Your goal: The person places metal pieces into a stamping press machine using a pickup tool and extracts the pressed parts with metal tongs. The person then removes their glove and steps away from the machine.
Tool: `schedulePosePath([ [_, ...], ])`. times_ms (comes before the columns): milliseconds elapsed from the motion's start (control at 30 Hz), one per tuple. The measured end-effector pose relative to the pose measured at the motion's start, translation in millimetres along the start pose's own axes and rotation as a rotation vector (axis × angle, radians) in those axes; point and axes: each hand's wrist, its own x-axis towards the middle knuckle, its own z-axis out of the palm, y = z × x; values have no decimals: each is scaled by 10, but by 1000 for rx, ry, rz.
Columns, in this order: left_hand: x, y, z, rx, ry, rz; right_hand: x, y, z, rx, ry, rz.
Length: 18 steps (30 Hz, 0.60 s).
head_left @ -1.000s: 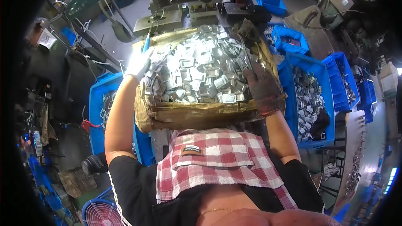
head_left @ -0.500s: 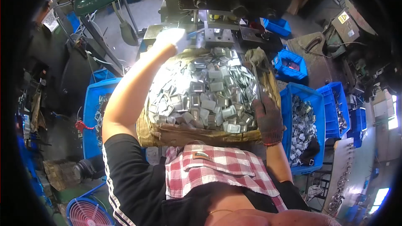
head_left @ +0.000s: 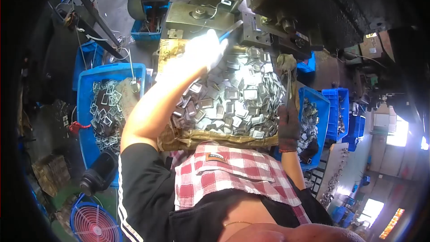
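My left hand [head_left: 204, 54], in a white glove washed out by the lamp light, is closed around a slim blue-handled tool [head_left: 229, 32]. The tool's greyish tip points up and right, beside the metal die block [head_left: 256, 36] of the press. Under that forearm lies a large heap of small rectangular silvery metal pieces [head_left: 230, 94] on a cardboard-lined tray [head_left: 210, 137]. My right hand [head_left: 288, 127], in a dark glove with a red cuff, lies at the tray's right edge with fingers stretched forward. A metal bar [head_left: 291, 90] runs down close to its fingertips; contact is unclear.
A blue bin [head_left: 83, 107] with rectangular metal frames stands left. Another blue bin [head_left: 319, 148], holding more metal pieces, is on the right, with further blue crates [head_left: 331, 123] beyond. The press [head_left: 309, 4] overhangs the far side. A fan [head_left: 95, 224] sits at lower left.
The head view has shifted, bringing the press nearer. My left hand with the blue-handled tool has come back from the die area a little, over the heap's far left corner. My right hand stays at the tray edge.
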Motion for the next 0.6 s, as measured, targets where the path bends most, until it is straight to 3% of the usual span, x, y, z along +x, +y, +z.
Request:
schedulePosePath([
  [67,-271,-134,-161,-70,-39,-57,26,-50,-1,-93,87,-110],
  [133,-539,-258,-75,-19,49,-80,60,2,-31,-191,23,-101],
  [200,-813,-181,-101,27,4,-163,135,74,26,-302,-22,-153],
  [267,-971,-378,213,155,206,-10,232,92,125,-396,-45,-221],
  [367,-1045,-524,423,271,336,148,391,-124,69,-417,-108,-223],
  [467,-1038,-495,455,225,238,124,417,-106,17,-339,-139,-172],
  [500,-1053,-259,188,154,66,161,397,-140,-5,-319,-131,-105],
  [600,-1086,-295,190,225,168,279,386,-403,-171,-276,-108,23],
])
